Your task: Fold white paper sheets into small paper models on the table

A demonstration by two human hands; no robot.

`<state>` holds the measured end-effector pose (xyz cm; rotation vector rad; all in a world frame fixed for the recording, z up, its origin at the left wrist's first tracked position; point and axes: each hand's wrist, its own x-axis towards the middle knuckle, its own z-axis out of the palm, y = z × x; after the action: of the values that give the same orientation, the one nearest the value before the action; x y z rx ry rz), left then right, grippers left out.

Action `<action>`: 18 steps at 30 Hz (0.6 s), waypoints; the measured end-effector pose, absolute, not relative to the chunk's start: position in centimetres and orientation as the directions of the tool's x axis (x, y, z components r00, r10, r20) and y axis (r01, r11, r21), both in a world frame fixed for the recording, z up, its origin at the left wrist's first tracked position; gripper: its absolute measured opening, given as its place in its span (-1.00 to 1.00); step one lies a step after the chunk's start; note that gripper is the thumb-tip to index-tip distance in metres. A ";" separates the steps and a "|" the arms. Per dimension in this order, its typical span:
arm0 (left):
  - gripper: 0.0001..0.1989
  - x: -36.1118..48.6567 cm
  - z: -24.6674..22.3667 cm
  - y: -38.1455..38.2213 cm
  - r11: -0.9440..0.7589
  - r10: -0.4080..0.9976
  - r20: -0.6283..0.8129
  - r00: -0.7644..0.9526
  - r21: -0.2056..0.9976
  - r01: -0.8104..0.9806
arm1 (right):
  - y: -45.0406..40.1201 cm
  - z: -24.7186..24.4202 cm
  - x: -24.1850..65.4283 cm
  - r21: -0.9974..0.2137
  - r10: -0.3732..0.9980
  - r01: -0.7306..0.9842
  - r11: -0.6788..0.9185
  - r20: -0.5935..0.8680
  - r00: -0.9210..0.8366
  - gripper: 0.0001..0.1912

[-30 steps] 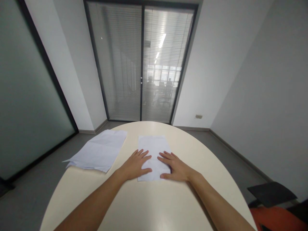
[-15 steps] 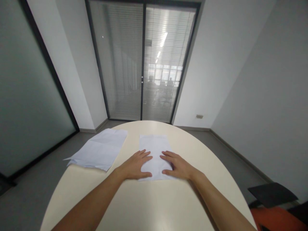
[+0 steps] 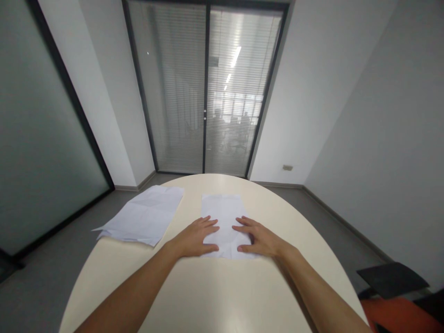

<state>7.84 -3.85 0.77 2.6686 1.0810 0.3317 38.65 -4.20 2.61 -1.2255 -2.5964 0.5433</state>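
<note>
A white sheet of paper (image 3: 224,208) lies flat on the round cream table (image 3: 215,296), its long side running away from me. My left hand (image 3: 197,237) rests on the sheet's left edge with its fingers spread. On the right edge lies my right hand (image 3: 258,237), fingers also apart, thumb pointing inward. Neither hand grips anything. Between the fingertips a strip of the paper shows. Parts of both side edges are hidden under the hands.
Several loose white sheets (image 3: 145,215) lie at the table's left, overhanging its edge. A chair with a black part (image 3: 393,280) and an orange seat (image 3: 398,314) stands at the lower right. Beyond the table are glass doors (image 3: 204,92) with blinds.
My right hand has shifted slightly to the right. The sheet's near edge sits a touch farther from me. My left hand has hardly moved.
</note>
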 end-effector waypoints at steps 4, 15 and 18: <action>-0.35 7.9 0.7 -3.9 -0.691 0.712 0.157 0.684 0.333 0.642 | -4.3 2.9 38.8 -0.418 0.781 0.703 0.575 0.024 -0.624 -0.17; -0.55 7.5 1.1 -3.4 -0.585 0.800 0.183 0.571 0.449 0.675 | -3.7 3.2 40.1 -0.598 0.808 0.654 0.463 -0.019 -0.589 -0.25; -0.60 7.5 1.2 -3.3 -0.538 0.829 0.191 0.525 0.524 0.660 | -3.8 3.5 40.4 -0.700 0.799 0.552 0.452 0.042 -0.600 -0.28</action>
<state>7.50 -3.27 1.24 2.3802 1.2252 0.5991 40.45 -3.83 3.55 -1.1434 -2.3409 0.9292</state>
